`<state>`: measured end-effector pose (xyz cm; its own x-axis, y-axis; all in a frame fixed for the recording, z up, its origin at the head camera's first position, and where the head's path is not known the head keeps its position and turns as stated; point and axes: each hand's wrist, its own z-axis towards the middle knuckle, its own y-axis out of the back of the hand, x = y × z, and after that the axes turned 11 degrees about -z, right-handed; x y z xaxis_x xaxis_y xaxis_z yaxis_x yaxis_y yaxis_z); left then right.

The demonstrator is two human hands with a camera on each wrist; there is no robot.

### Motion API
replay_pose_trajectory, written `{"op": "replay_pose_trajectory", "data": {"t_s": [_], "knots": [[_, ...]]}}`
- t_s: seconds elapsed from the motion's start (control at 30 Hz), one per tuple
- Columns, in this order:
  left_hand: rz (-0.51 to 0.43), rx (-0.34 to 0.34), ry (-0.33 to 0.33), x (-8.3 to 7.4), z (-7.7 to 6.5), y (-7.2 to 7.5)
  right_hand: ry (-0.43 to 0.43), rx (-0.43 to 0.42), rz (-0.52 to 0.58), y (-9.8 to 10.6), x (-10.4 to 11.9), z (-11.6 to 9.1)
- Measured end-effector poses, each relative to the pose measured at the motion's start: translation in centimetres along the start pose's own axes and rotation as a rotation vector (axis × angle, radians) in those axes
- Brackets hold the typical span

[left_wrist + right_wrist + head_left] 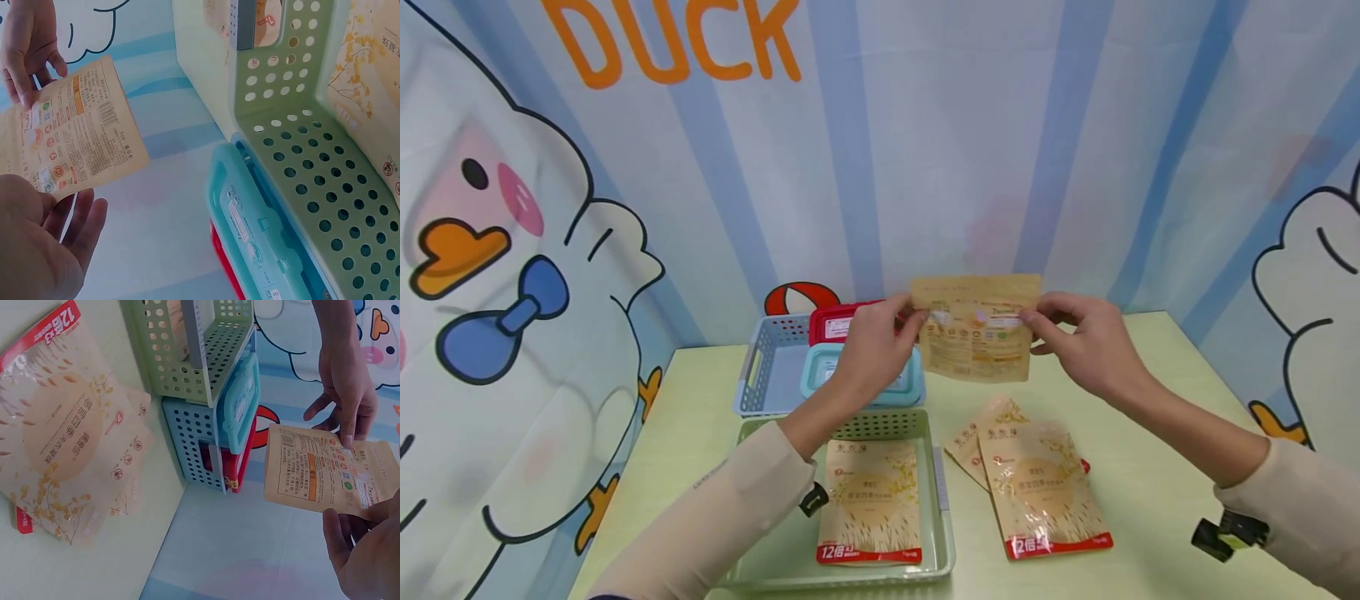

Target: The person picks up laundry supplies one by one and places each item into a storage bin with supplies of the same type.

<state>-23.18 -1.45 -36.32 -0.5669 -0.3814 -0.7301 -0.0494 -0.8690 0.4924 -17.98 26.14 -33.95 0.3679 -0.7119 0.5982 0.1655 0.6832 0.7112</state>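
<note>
Both hands hold up a tan foil pouch [976, 329] above the back of the table, its printed side with small text and round icons facing the head camera. My left hand [880, 337] pinches one short side between thumb and fingers. At the opposite side my right hand [1082, 337] pinches the pouch the same way. In the right wrist view a barcode and a text block show on the pouch [325, 469]. Below, a larger beige pouch [1045, 487] with a red bottom band lies on the table, overlapping another beige pouch [967, 446].
A green basket [946, 550] at the front holds a beige pouch [871, 504]. Behind it stands a blue basket [760, 379] with a teal-lidded box [817, 371] and a red-lidded box [823, 325]. A cartoon duck curtain [925, 150] hangs behind the table.
</note>
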Motion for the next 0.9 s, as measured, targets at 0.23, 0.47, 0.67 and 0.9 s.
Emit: {"op": "replay_pose_trajectory", "data": {"t_s": [0.23,0.47,0.67,0.9], "knots": [[-0.155,-0.033,0.01,0.9,-0.3,0.5,-0.067,0.048,0.071,0.1,0.9,0.2],[-0.305,-0.053,0.017,0.8,-0.8,0.7,-0.102,0.06,0.114,-0.2,1.5,0.4],[-0.293,-0.102,0.0,0.4,-1.1,1.2,-0.112,0.012,0.181,-0.7,1.6,0.5],[-0.332,-0.144,0.081,0.6,-1.4,1.3,-0.118,0.006,0.286,-1.2,1.6,0.3]]}}
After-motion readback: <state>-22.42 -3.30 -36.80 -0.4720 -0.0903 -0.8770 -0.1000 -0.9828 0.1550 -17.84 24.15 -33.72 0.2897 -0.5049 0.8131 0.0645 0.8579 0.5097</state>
